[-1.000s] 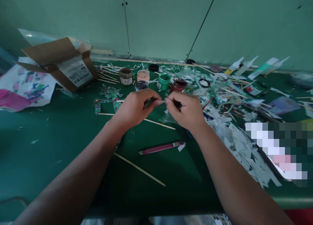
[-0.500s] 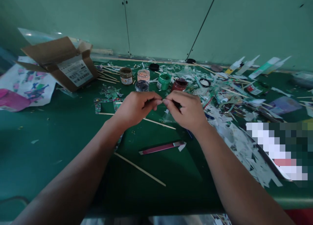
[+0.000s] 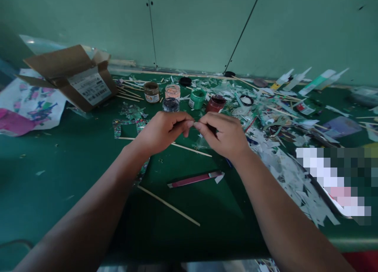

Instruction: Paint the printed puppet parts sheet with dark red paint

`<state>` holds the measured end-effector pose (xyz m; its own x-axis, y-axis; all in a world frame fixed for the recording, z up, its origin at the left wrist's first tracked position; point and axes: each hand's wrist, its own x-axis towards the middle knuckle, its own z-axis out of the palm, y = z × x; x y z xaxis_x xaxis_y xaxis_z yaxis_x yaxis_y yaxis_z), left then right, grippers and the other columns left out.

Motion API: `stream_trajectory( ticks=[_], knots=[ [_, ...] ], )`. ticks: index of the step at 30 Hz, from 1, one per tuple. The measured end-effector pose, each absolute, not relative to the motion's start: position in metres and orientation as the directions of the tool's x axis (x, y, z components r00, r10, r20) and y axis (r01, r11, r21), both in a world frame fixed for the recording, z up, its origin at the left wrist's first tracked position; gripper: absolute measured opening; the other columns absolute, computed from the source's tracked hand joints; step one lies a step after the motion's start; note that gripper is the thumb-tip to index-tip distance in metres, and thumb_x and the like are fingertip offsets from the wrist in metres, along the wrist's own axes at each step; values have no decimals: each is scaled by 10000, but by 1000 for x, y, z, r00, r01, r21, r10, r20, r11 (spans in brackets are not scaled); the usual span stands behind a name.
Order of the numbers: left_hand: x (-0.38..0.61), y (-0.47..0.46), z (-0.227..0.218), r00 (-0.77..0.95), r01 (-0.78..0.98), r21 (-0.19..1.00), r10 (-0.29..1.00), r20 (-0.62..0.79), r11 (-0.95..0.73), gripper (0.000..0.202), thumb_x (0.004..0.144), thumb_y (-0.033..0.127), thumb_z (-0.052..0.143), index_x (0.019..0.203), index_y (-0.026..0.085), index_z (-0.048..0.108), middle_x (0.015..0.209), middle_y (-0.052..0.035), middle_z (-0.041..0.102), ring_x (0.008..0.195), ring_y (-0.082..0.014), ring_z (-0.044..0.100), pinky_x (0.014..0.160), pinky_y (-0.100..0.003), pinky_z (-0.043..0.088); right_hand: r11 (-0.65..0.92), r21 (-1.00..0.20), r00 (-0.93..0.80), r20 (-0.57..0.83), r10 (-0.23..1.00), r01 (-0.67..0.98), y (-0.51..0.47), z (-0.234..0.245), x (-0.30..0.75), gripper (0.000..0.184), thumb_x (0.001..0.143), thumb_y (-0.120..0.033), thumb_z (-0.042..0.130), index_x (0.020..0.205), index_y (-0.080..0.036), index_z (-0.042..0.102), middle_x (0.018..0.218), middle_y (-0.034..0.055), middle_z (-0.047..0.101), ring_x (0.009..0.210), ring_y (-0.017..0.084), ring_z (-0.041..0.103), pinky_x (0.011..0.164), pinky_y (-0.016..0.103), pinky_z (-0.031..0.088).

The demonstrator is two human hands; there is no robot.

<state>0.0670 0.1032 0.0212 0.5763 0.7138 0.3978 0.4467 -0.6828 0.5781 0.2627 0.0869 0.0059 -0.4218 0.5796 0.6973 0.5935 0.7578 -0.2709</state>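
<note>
Lying on a green table (image 3: 73, 169), a thin wooden stick (image 3: 193, 149) is running partly behind the left hand (image 3: 159, 132). Just above it, that hand and the right hand (image 3: 226, 134) are bending thumb to fingers, their tips meeting; whether they are grasping something tiny cannot be told. Nearer the person, a pink tool (image 3: 193, 179) and a second stick (image 3: 169, 205) are resting. Beyond, small jars (image 3: 197, 99) are standing; white scraps (image 3: 279, 175) are littering the right side, a cardboard box (image 3: 73, 65) is tilting at left, and a green wall (image 3: 189, 31) is rising behind.
</note>
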Motion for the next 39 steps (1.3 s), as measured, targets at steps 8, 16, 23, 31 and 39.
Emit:
stream_trajectory(
  ticks=[8,16,23,31,39],
  knots=[
    [67,102,30,630,219,828,723,284,-517,252,855,383,626,840,144,704,732,-27,683,692,-125,618,609,-199,457,837,-151,-441,793,420,525,78,15,260,281,876,-165,509,607,-209,442,527,-40,432,479,87,378,483,243,308],
    [63,101,44,661,257,856,728,182,-448,350,845,475,625,755,142,678,637,-22,621,560,-95,535,505,-201,399,793,-203,-380,792,478,574,69,25,258,318,926,-276,434,619,-210,480,519,-31,460,456,88,395,471,251,307],
    [65,108,22,476,520,529,742,473,-671,216,853,342,618,936,161,702,857,-60,705,658,-116,591,576,-222,432,493,-830,536,550,641,261,131,30,331,351,919,-448,199,705,-260,403,553,-46,287,421,123,310,452,292,289],
    [65,106,22,557,538,402,670,491,-741,226,885,318,559,958,158,701,929,-72,716,805,-155,648,671,-246,457,331,-942,630,287,722,49,178,60,386,327,881,-402,291,601,-241,237,534,-82,154,398,87,193,463,255,275],
    [64,103,27,551,543,350,638,537,-763,225,886,316,547,966,175,703,936,-59,722,807,-157,651,646,-245,448,54,-438,-69,-19,997,897,93,38,319,659,664,-605,699,1176,-201,605,1175,186,626,929,320,627,676,433,494]
  ],
)
